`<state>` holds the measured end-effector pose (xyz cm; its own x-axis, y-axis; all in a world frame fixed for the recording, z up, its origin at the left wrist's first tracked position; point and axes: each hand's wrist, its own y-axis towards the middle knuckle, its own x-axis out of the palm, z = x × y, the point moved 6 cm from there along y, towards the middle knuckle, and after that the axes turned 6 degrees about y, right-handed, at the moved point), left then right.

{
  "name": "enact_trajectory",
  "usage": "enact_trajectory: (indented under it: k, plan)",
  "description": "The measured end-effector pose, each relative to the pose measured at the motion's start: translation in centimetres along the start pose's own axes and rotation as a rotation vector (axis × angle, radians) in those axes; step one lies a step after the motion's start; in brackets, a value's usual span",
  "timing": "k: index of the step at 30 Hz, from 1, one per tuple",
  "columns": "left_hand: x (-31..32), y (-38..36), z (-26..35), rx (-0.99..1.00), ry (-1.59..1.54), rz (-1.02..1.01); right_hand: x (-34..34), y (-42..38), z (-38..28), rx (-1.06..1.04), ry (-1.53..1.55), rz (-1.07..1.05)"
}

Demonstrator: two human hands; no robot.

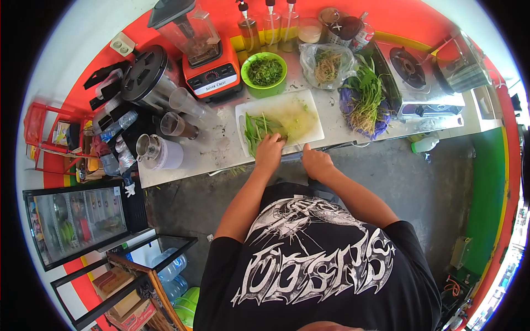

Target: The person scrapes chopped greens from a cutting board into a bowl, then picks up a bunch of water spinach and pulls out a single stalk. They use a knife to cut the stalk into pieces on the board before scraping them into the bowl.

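Note:
On the white cutting board [306,103] lies a bunch of leafy greens [255,129], its long leaves pointing left. My left hand [269,150] presses down on the bunch near its cut end, fingers curled around it. Just off the board's front edge, my right hand [317,162] is closed around the handle of a knife [298,148]; only a little of its blade shows, angled toward the greens. Wet green bits are spread over the board's right half. Behind the board, a lime-green bowl [264,88] holds chopped greens [265,71].
Right of the board, rooted greens [367,102] rest on a purple bag beside a clear plastic bag [327,66]. A gas stove [422,91] stands farther right. Behind and left are an orange blender [212,74], pump bottles [271,27], a dark-filled cup [179,127] and a metal-topped container [160,151].

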<state>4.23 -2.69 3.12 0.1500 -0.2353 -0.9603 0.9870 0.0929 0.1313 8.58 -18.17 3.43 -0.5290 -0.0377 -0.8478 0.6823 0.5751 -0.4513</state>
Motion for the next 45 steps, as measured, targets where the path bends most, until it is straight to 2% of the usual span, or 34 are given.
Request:
enact_trajectory:
  k: [4, 9, 15, 19, 23, 39, 45]
  plan:
    - [-0.3, -0.2, -0.1, 0.019, 0.019, 0.002, -0.5, -0.9, 0.1, 0.024, 0.016, -0.063]
    - [0.2, 0.3, -0.4, -0.002, -0.004, -0.073, 0.4, -0.2, 0.1, 0.011, 0.093, -0.024]
    - [-0.4, 0.0, -0.2, 0.018, 0.005, 0.025, -0.4, -0.8, 0.4, -0.003, 0.088, -0.047]
    - [-0.5, -0.5, -0.2, 0.021, 0.002, 0.034, 0.5, -1.4, 0.3, 0.051, 0.147, -0.066]
    - [-0.1, -0.3, -0.4, 0.022, -0.01, 0.019, 0.5, -0.6, 0.3, 0.026, 0.15, -0.011]
    - [-0.1, -0.9, -0.3, -0.011, -0.05, 0.099, 0.4, -0.1, -0.3, 0.027, 0.138, -0.036]
    - [0.3, -0.7, -0.5, -0.021, -0.067, 0.06, 0.7, -0.4, -0.8, 0.045, 0.17, -0.012]
